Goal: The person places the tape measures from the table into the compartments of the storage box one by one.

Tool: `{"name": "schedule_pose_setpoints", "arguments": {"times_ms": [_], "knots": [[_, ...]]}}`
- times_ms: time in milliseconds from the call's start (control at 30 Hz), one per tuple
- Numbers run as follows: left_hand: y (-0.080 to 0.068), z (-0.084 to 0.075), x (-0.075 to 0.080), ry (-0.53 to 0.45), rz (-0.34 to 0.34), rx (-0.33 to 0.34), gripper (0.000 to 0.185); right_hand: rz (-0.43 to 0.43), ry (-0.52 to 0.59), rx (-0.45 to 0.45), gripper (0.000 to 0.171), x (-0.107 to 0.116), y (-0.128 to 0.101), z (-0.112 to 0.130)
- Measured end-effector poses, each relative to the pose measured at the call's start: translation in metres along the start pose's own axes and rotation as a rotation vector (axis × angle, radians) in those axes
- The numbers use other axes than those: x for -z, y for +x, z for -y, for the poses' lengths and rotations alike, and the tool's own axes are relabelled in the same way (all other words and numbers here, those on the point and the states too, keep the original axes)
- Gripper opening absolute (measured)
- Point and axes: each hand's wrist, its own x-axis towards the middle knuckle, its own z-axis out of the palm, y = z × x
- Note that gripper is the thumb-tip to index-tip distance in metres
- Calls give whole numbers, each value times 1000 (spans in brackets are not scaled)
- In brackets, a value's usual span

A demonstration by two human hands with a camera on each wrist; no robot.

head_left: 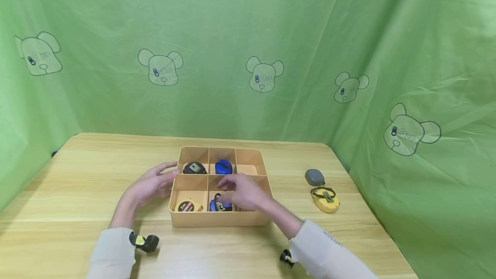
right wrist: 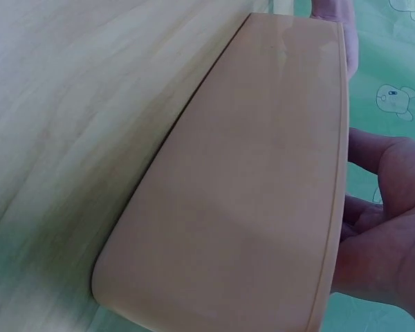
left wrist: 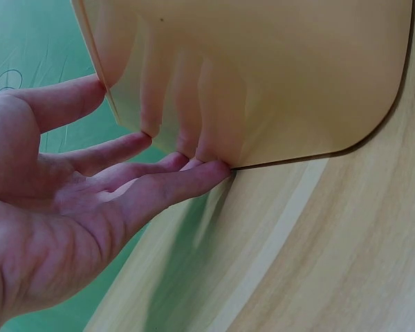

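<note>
A tan divided box (head_left: 221, 218) stands on the table, several of its compartments holding tape measures. My left hand (head_left: 153, 184) is at its left side; in the left wrist view the fingertips (left wrist: 218, 168) of that hand touch the outer wall. Over the front middle compartment is my right hand (head_left: 246, 190), thumb and forefinger spread apart, the thumb overlapping a blue and black tape measure (head_left: 220, 203). Its fingers are partly hidden behind the box wall in the right wrist view. A yellow tape measure (head_left: 187, 205) lies front left, a black one (head_left: 193, 168) back left, a blue one (head_left: 223, 166) back middle.
Right of the box lie a grey rounded case (head_left: 314, 177) and a yellow tape measure (head_left: 327, 201) with a black strap. A green curtain (head_left: 217, 111) with bear-head outlines hangs behind the wooden table (head_left: 97, 175) and along its sides.
</note>
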Motion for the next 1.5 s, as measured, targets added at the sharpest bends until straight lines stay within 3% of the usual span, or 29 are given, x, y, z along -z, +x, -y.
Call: {"name": "schedule_pose_setpoints", "arguments": {"times_ms": [967,1500], "knots": [[0,0,-1,1,1,-4,73,27,72,25,30,9,1,-4],[0,0,-1,6,-1,4,75,-187,253,-63,24,19,0,-7]]}}
